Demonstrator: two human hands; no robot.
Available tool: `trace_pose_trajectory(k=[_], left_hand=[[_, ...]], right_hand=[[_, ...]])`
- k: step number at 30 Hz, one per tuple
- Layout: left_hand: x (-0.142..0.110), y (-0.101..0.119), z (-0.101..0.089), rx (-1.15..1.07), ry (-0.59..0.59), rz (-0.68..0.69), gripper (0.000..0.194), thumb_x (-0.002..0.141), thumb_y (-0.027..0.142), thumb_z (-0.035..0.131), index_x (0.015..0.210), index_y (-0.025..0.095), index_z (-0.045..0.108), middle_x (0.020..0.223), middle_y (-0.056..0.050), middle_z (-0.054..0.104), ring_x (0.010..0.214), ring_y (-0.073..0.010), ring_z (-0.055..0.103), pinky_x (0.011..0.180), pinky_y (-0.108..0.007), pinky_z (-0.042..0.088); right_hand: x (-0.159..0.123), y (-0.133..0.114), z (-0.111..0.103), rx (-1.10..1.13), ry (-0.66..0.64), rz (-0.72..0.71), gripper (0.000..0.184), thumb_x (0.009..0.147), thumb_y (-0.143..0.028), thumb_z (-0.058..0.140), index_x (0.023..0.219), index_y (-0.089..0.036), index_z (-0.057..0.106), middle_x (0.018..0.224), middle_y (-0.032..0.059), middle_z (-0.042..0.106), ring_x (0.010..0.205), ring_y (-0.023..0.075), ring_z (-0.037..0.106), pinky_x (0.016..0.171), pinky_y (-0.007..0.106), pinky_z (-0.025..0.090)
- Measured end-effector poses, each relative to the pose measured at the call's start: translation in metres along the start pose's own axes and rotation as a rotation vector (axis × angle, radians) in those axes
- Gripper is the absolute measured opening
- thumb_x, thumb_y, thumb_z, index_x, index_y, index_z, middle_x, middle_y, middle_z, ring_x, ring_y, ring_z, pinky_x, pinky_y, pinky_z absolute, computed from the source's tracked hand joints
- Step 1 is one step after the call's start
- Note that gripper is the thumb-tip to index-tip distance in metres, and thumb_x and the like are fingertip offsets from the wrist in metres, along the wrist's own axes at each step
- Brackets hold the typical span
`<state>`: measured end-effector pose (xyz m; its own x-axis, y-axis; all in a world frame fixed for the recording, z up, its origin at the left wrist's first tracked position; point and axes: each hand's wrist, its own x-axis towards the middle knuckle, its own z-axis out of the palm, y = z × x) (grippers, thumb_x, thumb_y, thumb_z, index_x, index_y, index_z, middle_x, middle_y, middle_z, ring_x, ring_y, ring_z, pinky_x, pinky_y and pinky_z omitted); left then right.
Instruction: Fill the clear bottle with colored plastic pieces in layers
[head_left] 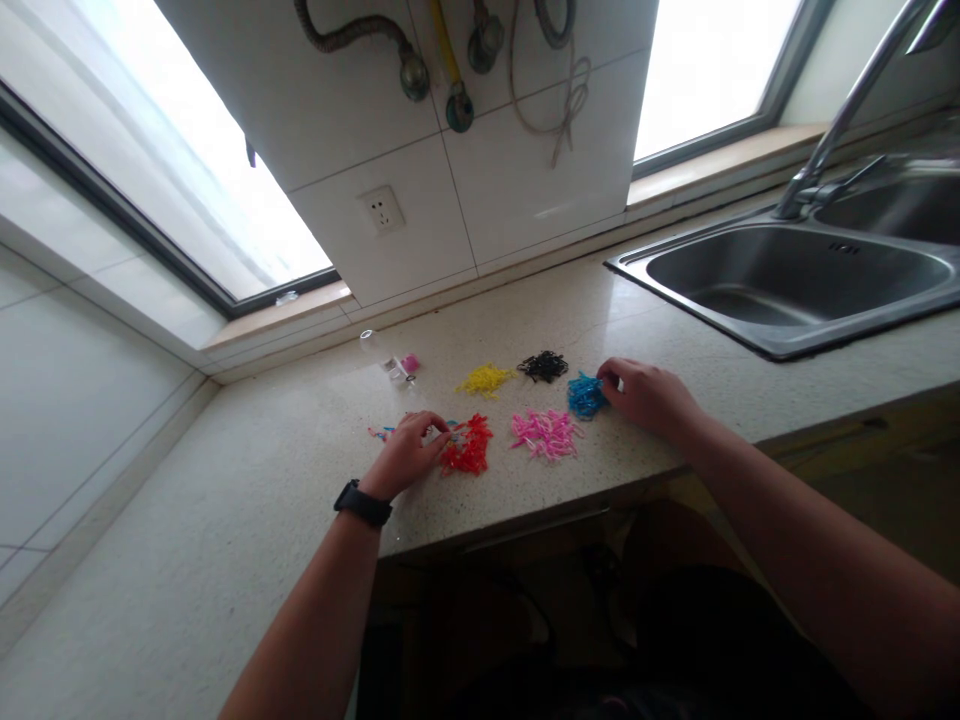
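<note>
On the speckled counter lie loose piles of what look like small rubber bands, sorted by colour. My left hand (411, 452), with a dark watch on its wrist, is at the left edge of the red pile (469, 446); its thumb and fingers are pinched together, and what is between them is too small to make out. A few mixed-colour bands (381, 433) show partly behind this hand. My right hand (646, 396) has its fingers closed at the right edge of the blue pile (586, 396), touching it; the fingertips' contents are hidden. Between the hands lies the pink pile (546, 434).
Farther back are a yellow pile (486, 380), a black pile (543, 366) and a small clear container (394, 371) beside a pink piece (409, 363). A steel sink (780, 345) with a tap (847, 120) is at right. The counter's front edge (525, 515) runs below the hands.
</note>
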<state>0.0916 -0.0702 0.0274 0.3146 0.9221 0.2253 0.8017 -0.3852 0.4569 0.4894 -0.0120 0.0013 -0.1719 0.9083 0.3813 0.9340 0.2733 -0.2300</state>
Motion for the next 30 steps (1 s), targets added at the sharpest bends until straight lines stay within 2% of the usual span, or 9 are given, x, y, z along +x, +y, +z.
trace_pose_trajectory(k=[4, 10, 17, 22, 26, 30], left_hand=[[-0.0004, -0.0027, 0.001, -0.055, 0.022, -0.089, 0.014, 0.088, 0.031, 0.058, 0.092, 0.019, 0.064, 0.08, -0.002, 0.061, 0.072, -0.0155, 0.052, 0.067, -0.028, 0.042], [-0.0003, -0.0045, 0.0015, -0.098, 0.004, -0.122, 0.016, 0.087, 0.033, 0.058, 0.091, 0.019, 0.064, 0.075, 0.0, 0.06, 0.068, -0.0143, 0.051, 0.062, -0.026, 0.041], [-0.0001, -0.0057, -0.0031, 0.017, 0.013, -0.043, 0.011, 0.084, 0.028, 0.061, 0.088, 0.02, 0.066, 0.087, -0.004, 0.067, 0.081, -0.0186, 0.058, 0.075, -0.032, 0.046], [-0.0003, -0.0029, -0.0048, 0.065, -0.022, 0.03, 0.013, 0.086, 0.029, 0.061, 0.092, 0.02, 0.068, 0.092, -0.006, 0.068, 0.091, -0.022, 0.06, 0.084, -0.036, 0.047], [-0.0003, -0.0027, -0.003, 0.094, -0.004, 0.029, 0.018, 0.088, 0.03, 0.06, 0.098, 0.02, 0.07, 0.094, -0.007, 0.068, 0.093, -0.0223, 0.061, 0.086, -0.037, 0.047], [0.0001, -0.0006, 0.0003, 0.111, -0.004, -0.007, 0.018, 0.087, 0.033, 0.062, 0.095, 0.021, 0.072, 0.092, -0.006, 0.069, 0.092, -0.0231, 0.062, 0.087, -0.038, 0.046]], right_hand=[[0.0002, 0.0011, 0.0016, -0.007, 0.001, -0.008, 0.02, 0.086, -0.03, 0.051, 0.097, -0.024, 0.066, 0.094, 0.0059, 0.072, 0.07, 0.0202, 0.062, 0.058, 0.031, 0.034], [-0.0005, 0.0015, 0.002, -0.025, 0.0, 0.0, 0.021, 0.087, -0.031, 0.051, 0.097, -0.024, 0.067, 0.093, 0.0054, 0.072, 0.069, 0.0198, 0.062, 0.058, 0.03, 0.034], [-0.0004, 0.0001, -0.0001, -0.026, -0.004, -0.002, 0.021, 0.087, -0.032, 0.05, 0.097, -0.024, 0.067, 0.093, 0.0059, 0.072, 0.069, 0.0199, 0.062, 0.057, 0.03, 0.034], [-0.0001, 0.0003, 0.0004, -0.028, -0.008, 0.001, 0.021, 0.087, -0.031, 0.05, 0.097, -0.024, 0.067, 0.093, 0.0055, 0.072, 0.068, 0.02, 0.061, 0.057, 0.031, 0.033], [-0.0007, 0.0001, 0.0003, -0.027, -0.012, -0.001, 0.022, 0.087, -0.032, 0.049, 0.097, -0.024, 0.067, 0.094, 0.0058, 0.072, 0.068, 0.0196, 0.061, 0.057, 0.03, 0.033], [-0.0009, 0.0, 0.0, -0.026, -0.012, -0.011, 0.022, 0.087, -0.032, 0.049, 0.097, -0.023, 0.067, 0.096, 0.0065, 0.072, 0.07, 0.0196, 0.061, 0.058, 0.03, 0.034]])
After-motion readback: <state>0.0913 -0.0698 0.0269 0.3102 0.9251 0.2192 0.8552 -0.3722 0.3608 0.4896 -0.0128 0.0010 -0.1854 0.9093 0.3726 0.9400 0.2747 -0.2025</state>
